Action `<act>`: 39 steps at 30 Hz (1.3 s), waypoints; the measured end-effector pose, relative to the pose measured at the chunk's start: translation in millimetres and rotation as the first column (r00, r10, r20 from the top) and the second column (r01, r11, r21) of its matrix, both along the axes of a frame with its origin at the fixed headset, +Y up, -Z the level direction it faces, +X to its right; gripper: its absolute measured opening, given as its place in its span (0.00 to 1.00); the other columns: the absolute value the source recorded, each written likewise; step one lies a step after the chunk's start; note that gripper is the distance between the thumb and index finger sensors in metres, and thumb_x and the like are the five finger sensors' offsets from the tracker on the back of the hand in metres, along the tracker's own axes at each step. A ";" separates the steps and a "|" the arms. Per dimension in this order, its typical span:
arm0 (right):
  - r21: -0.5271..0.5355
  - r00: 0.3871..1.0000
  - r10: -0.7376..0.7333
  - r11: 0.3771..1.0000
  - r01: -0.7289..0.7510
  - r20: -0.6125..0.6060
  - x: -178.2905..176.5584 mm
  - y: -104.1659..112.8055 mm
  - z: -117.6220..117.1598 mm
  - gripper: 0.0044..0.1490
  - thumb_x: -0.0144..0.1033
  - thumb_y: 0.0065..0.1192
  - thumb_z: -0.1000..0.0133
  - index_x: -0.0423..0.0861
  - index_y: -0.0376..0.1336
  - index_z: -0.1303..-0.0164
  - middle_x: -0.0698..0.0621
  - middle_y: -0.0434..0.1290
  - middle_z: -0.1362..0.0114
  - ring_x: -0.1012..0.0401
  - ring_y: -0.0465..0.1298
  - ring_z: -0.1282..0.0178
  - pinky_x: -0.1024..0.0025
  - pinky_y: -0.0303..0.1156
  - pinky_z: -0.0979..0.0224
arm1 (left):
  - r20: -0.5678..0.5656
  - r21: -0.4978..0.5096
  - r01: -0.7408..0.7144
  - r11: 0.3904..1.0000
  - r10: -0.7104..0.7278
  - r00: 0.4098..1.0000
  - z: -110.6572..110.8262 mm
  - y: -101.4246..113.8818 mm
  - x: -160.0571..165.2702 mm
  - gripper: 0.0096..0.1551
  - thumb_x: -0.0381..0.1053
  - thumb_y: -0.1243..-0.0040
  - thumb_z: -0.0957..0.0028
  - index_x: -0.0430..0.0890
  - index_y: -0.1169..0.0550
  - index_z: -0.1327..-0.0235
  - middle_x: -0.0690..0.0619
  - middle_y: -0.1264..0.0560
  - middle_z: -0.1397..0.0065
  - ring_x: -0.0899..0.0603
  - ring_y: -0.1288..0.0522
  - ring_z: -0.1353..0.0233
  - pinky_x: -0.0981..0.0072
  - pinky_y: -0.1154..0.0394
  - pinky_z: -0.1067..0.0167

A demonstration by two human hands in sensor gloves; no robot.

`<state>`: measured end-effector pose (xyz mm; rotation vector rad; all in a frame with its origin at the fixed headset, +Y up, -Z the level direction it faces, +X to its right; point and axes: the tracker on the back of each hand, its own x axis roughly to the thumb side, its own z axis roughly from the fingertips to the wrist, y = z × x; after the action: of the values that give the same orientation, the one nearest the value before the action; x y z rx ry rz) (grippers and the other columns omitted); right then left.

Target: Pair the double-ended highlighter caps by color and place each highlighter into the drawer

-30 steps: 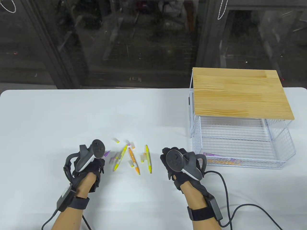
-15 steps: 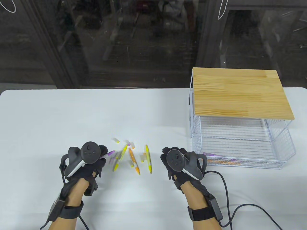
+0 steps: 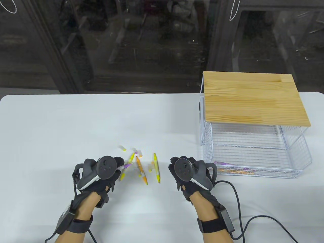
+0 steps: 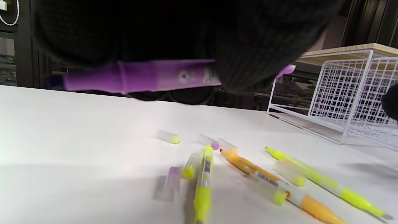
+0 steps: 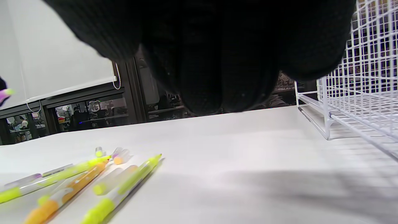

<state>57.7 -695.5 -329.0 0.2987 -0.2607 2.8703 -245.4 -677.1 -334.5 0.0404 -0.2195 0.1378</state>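
Table view: left hand (image 3: 101, 174) sits at the near left of the white table (image 3: 76, 121), fingers curled round a purple highlighter (image 3: 125, 166) whose uncapped tip pokes out to the right, lifted off the surface. Just right of it lies the loose pile: a yellow highlighter (image 3: 126, 167), an orange highlighter (image 3: 141, 170) and a second yellow highlighter (image 3: 156, 168), all uncapped at their far ends, with small clear caps (image 3: 123, 148) scattered beside and beyond them. Right hand (image 3: 189, 174) rests near the table right of the pile, palm down, holding nothing; how far its fingers are curled cannot be told under the tracker. At the far right stands a white wire drawer (image 3: 255, 157) pulled out from under a wooden top (image 3: 253, 97), with highlighters already lying along its near edge. Left wrist view: the purple highlighter (image 4: 143, 76) runs across the frame under the gloved fingers (image 4: 248, 46), pinched near its right end. Below on the table, blurred, lie the yellow (image 4: 203, 183) and orange (image 4: 279, 186) pens and several caps (image 4: 168, 137); one cap appears purple-tipped. Right wrist view: dark gloved fingers (image 5: 202, 62) hang above the table, gripping nothing. The pens (image 5: 124, 183) lie at lower left, the drawer's wire wall (image 5: 360, 77) at right.
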 end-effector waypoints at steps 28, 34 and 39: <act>-0.233 0.986 0.167 0.960 -0.156 0.028 -143.4 8.5 -113.7 0.25 0.47 0.76 0.53 0.56 0.78 0.45 0.53 0.81 0.42 0.50 0.76 0.45 0.50 0.71 0.39 | -0.028 -0.090 -0.105 0.990 0.103 0.994 -7.6 6.9 -30.9 0.27 0.50 0.26 0.60 0.56 0.17 0.43 0.54 0.14 0.40 0.38 0.16 0.44 0.41 0.20 0.50; -0.301 0.968 0.247 0.927 -0.222 0.047 -169.2 -12.2 -140.4 0.25 0.50 0.78 0.56 0.59 0.79 0.48 0.55 0.80 0.44 0.51 0.74 0.44 0.51 0.70 0.38 | -0.029 -0.108 -0.110 0.988 0.107 0.994 -7.7 8.7 -35.6 0.27 0.49 0.25 0.61 0.56 0.17 0.44 0.54 0.14 0.39 0.38 0.16 0.44 0.41 0.20 0.50; -0.293 0.958 0.281 0.922 -0.254 0.051 -182.0 -24.0 -152.9 0.25 0.53 0.79 0.57 0.58 0.80 0.51 0.55 0.80 0.45 0.50 0.74 0.44 0.51 0.70 0.38 | -0.033 -0.109 -0.114 0.988 0.111 0.993 -7.9 9.8 -38.0 0.27 0.49 0.25 0.61 0.57 0.17 0.44 0.54 0.14 0.39 0.38 0.16 0.43 0.41 0.20 0.50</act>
<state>-124.3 -719.5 -481.9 0.1565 0.1952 3.1409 -283.3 -667.3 -342.4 -0.0559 -0.1825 0.2612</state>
